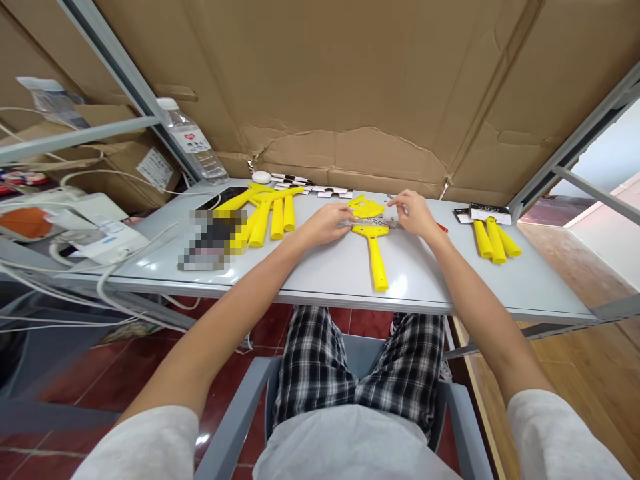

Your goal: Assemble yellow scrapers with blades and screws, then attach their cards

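Observation:
A yellow T-shaped scraper handle (377, 260) lies on the grey table (325, 277), its wide head pointing away from me. My left hand (330, 224) rests by the left end of that head, fingers bent together; what they hold, if anything, is too small to make out. On the other side, my right hand (411, 212) is raised a little with thumb and forefinger brought close, and I cannot tell what is between them. Small metal parts (393, 225) lie between the hands. Just behind them are flat yellow pieces (367, 208). Something red (442, 227) shows beside my right wrist.
Several yellow handles (260, 223) lie at the left near a dark phone (233, 198). More yellow handles with black-and-white cards (490, 213) lie at the right. A bottle (195, 143), white cables (115, 267) and a cardboard wall (320, 80) border the table.

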`<action>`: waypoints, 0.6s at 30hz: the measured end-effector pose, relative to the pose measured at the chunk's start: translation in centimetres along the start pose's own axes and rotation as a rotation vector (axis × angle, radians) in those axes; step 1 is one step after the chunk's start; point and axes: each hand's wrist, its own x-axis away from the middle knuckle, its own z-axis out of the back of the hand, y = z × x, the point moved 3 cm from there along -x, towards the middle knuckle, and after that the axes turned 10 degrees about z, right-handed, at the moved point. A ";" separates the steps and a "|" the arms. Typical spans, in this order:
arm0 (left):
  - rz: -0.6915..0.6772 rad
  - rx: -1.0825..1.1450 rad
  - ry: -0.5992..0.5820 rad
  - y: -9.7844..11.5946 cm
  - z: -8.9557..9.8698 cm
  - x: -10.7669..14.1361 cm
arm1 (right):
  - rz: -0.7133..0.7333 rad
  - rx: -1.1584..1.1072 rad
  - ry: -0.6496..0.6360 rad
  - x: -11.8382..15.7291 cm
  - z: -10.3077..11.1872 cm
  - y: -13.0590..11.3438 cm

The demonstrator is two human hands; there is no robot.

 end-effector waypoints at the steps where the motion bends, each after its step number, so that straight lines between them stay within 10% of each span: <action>1: 0.025 -0.010 0.006 -0.3 0.2 0.1 | -0.050 0.030 -0.001 0.4 0.7 1.0; 8: 0.304 -0.121 -0.016 -4.1 0.9 1.1 | -0.184 0.098 -0.077 3.0 1.2 3.9; 18: 0.455 -0.139 0.043 -2.9 0.9 4.8 | -0.101 0.145 -0.160 4.9 -0.8 -0.5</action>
